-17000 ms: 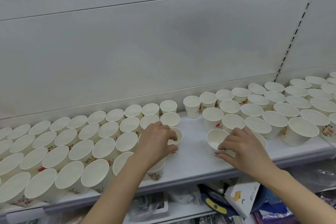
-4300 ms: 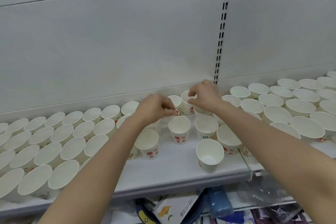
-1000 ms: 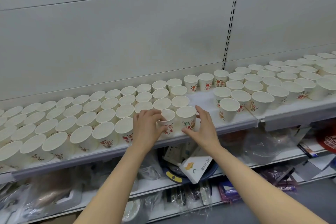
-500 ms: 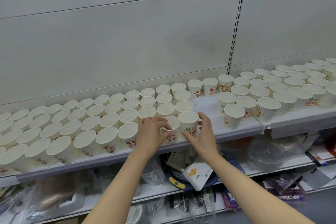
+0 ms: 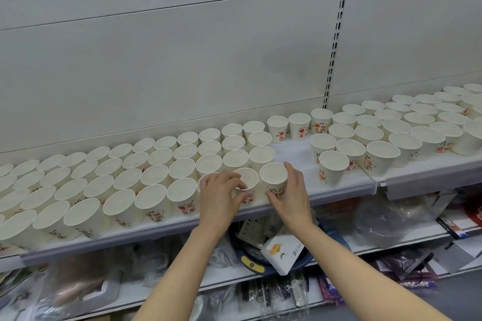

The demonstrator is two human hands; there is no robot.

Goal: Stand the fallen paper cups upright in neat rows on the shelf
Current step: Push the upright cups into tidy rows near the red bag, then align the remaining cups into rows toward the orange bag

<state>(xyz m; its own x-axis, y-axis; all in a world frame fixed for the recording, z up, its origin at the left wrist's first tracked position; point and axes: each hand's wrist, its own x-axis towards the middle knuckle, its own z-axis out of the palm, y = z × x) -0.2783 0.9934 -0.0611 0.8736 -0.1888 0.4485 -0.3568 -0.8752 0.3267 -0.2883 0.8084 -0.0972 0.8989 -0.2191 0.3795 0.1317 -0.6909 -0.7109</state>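
Observation:
Several white paper cups with red and orange print stand upright in rows on the white shelf. At the front edge, my left hand curls its fingers around one front-row cup. Right of it, my right hand cups the side of the neighbouring cup, thumb in front, fingers behind. A further block of upright cups fills the shelf's right part, with one cup standing alone in front. No fallen cup shows.
A bare strip of shelf separates the two cup blocks. A slotted upright runs up the back wall. The lower shelf holds plastic bags, a white box and packaged goods.
Over the last second both hands stayed on the two front cups. Since 4.3 s ago they came forward from the back row, and the loose middle cups now stand in the left block.

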